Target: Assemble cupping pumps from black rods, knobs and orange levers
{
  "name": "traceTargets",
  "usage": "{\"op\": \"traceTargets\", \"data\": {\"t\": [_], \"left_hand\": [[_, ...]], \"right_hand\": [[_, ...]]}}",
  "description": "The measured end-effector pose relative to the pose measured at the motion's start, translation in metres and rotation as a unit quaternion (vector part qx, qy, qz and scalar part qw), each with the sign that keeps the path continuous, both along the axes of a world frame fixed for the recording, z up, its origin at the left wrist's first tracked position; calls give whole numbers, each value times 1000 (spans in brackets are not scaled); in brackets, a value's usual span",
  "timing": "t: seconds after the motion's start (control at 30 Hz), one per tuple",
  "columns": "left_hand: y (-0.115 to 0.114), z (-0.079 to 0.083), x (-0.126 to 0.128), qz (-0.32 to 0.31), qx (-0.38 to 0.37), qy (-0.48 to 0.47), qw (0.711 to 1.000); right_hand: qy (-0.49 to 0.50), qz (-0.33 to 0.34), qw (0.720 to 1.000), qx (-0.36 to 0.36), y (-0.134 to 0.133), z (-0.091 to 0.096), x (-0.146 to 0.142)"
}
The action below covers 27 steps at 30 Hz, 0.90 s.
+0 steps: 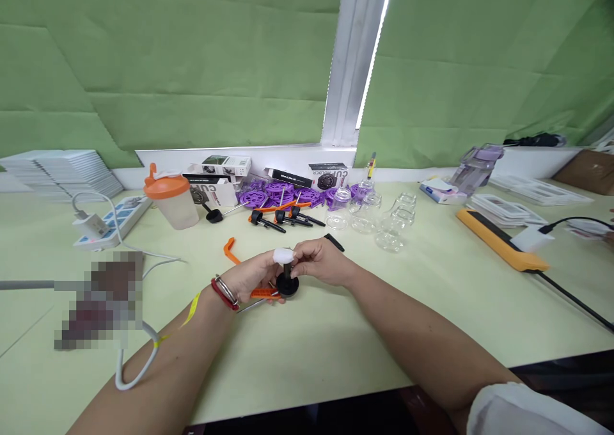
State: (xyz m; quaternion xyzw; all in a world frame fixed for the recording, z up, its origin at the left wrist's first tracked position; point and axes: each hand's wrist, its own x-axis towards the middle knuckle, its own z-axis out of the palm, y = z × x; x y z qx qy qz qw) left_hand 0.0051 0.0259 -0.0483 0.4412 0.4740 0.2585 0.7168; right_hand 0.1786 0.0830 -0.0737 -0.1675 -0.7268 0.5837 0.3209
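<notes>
My left hand (pixel 256 276), with a white cover on a fingertip, is closed around a black stem with a round cup-like end (pixel 287 286). An orange plastic strip (pixel 265 292) and a thin metal rod (pixel 252 306) stick out beside it, low by the same hand. At the upper part of the stem, the fingers of my right hand (pixel 320 261) are pinched together against it; whether they grip a smaller piece is hidden. Just beyond the right hand lies a flat black piece (pixel 334 242). Another orange piece (pixel 231 251), bent like a hook, rests behind my left wrist.
Several black stems with orange parts (pixel 283 219) lie beyond my hands, before purple wheel-shaped parts (pixel 281 195) and printed boxes (pixel 211 190). Clear plastic pieces (pixel 396 224) stand to their right. An orange-lidded shaker (pixel 170 198), power strip (pixel 118 221) and yellow-black bar (pixel 501 240) flank them.
</notes>
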Motion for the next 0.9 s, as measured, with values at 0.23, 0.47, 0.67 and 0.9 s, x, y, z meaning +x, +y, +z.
{"op": "traceTargets", "data": {"t": [0.23,0.47,0.67,0.9], "left_hand": [[0,0,-1,-3,0,2,1000],[-2,1,0,4,5,14,1000],[-1,1,-1,-5,1,9,1000],[0,3,0,-11,-9,-11,1000]], "right_hand": [[-3,-2,999,35,0,4,1],[-4,-3,1000,13,0,1,0],[-26,-13,1000,-10,-2,1,0],[-60,-11,998,20,-5,11,5]]}}
